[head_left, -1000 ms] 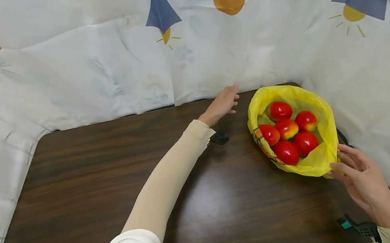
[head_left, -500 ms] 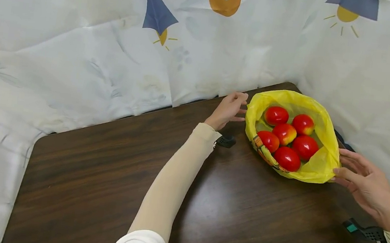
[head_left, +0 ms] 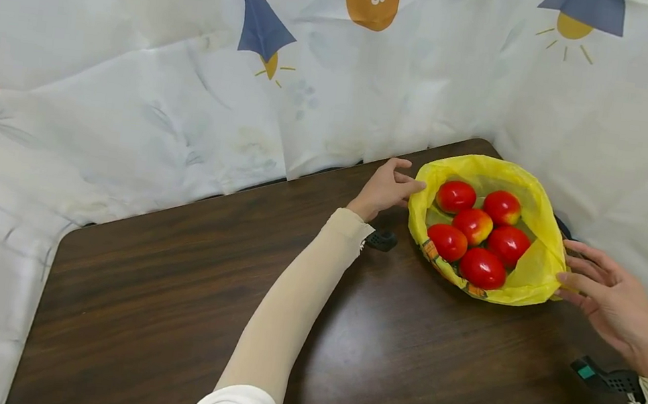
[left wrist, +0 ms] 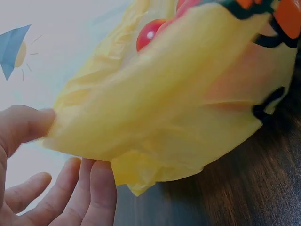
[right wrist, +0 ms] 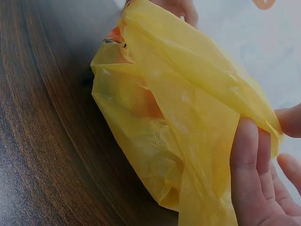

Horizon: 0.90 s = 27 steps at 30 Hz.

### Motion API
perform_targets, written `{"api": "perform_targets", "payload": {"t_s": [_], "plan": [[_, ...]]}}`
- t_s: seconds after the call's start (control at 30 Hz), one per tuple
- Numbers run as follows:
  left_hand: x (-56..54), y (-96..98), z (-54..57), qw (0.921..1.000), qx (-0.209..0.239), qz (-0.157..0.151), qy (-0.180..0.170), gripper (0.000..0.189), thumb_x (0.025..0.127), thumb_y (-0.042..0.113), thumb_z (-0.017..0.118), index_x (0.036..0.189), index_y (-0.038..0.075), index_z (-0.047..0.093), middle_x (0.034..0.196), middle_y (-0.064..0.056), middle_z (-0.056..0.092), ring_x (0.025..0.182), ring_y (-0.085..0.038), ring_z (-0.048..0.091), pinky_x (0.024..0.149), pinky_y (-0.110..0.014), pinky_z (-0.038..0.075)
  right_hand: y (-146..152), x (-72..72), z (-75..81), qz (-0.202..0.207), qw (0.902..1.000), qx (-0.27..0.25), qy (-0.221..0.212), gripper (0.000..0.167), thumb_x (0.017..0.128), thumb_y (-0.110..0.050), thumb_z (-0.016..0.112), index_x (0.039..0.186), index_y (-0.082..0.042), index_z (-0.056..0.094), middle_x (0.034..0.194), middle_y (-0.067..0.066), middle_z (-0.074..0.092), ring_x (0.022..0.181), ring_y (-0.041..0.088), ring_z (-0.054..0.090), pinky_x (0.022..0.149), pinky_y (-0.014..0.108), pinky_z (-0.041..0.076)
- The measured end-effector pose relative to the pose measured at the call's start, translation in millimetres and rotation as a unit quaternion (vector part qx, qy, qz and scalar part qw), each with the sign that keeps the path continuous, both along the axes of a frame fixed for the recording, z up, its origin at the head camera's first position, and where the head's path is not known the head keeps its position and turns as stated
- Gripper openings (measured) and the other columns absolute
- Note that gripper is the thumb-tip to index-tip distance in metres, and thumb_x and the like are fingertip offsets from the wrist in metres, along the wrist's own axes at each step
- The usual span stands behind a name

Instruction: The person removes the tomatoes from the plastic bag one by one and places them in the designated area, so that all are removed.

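Note:
A yellow plastic bag (head_left: 540, 253) stands wide open on the dark wooden table (head_left: 170, 291), near its far right corner. Several glossy red oval fruits (head_left: 473, 226) lie inside it, some with yellow patches. At the bag's left rim, my left hand (head_left: 384, 189) pinches the plastic between thumb and fingers; the left wrist view shows the thumb (left wrist: 33, 123) on the edge and fingertips under it. My right hand (head_left: 618, 305) holds the opposite rim, its thumb and fingers (right wrist: 247, 150) on either side of the plastic. Printed orange and dark marks show on the bag's front.
A white patterned cloth (head_left: 160, 110) hangs along the back and right of the table, close behind the bag. The tabletop stretches to the left and front of the bag. A dark strap device (head_left: 610, 380) sits on my right wrist.
My left hand has moved right from beside the bag to its left rim and now pinches it. My right hand keeps its hold on the right rim. The bag has barely shifted.

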<state>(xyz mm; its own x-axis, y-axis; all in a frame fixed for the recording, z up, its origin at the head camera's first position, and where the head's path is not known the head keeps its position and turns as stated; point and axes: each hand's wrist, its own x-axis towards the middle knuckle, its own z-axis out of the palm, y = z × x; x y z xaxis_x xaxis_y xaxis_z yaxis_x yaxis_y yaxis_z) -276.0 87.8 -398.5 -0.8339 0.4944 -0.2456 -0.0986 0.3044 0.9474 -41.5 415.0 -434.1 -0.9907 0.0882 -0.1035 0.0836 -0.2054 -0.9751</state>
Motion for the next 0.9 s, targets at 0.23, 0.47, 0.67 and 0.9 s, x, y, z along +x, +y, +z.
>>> {"api": "perform_targets", "payload": {"t_s": [0.23, 0.47, 0.67, 0.9], "plan": [[-2.9, -5.9, -1.7, 0.9998, -0.006, -0.007, -0.015, 0.064, 0.099, 0.014, 0.066, 0.156, 0.012, 0.038, 0.141, -0.018, 0.061, 0.110, -0.028, 0.072, 0.100, -0.046, 0.060, 4, -7.9, 0.4, -0.003, 0.9999, 0.010, -0.008, 0.050, 0.103, 0.004, 0.054, 0.148, -0.018, 0.047, 0.122, -0.013, 0.073, 0.096, 0.006, 0.075, 0.071, 0.023, 0.063], [-4.2, -21.2, -2.0, 0.9981, 0.014, -0.015, -0.058, 0.058, 0.098, 0.009, 0.060, 0.152, 0.019, 0.042, 0.133, -0.016, 0.065, 0.090, -0.022, 0.072, 0.096, -0.050, 0.061, 9, -17.4, 0.4, 0.001, 1.0000, -0.004, 0.000, 0.043, 0.103, 0.002, 0.054, 0.141, -0.019, 0.058, 0.120, -0.013, 0.075, 0.095, 0.006, 0.075, 0.069, 0.025, 0.063], [-2.4, -33.3, -2.4, 0.9953, 0.033, -0.026, -0.087, 0.055, 0.097, 0.002, 0.058, 0.149, 0.018, 0.047, 0.131, -0.019, 0.067, 0.085, -0.023, 0.072, 0.093, -0.053, 0.061, 13, -26.7, 1.5, 0.007, 0.9999, -0.012, -0.009, 0.041, 0.103, -0.001, 0.055, 0.139, -0.021, 0.061, 0.118, -0.013, 0.076, 0.094, 0.006, 0.076, 0.069, 0.025, 0.064], [1.7, -38.0, -0.1, 0.9915, 0.058, -0.035, -0.111, 0.057, 0.096, -0.002, 0.058, 0.150, 0.014, 0.047, 0.131, -0.022, 0.066, 0.085, -0.025, 0.072, 0.098, -0.058, 0.057, 17, -37.3, 0.6, 0.017, 0.9997, -0.009, -0.014, 0.040, 0.103, -0.001, 0.055, 0.137, -0.022, 0.062, 0.119, -0.015, 0.075, 0.096, 0.004, 0.075, 0.069, 0.025, 0.063]]}}
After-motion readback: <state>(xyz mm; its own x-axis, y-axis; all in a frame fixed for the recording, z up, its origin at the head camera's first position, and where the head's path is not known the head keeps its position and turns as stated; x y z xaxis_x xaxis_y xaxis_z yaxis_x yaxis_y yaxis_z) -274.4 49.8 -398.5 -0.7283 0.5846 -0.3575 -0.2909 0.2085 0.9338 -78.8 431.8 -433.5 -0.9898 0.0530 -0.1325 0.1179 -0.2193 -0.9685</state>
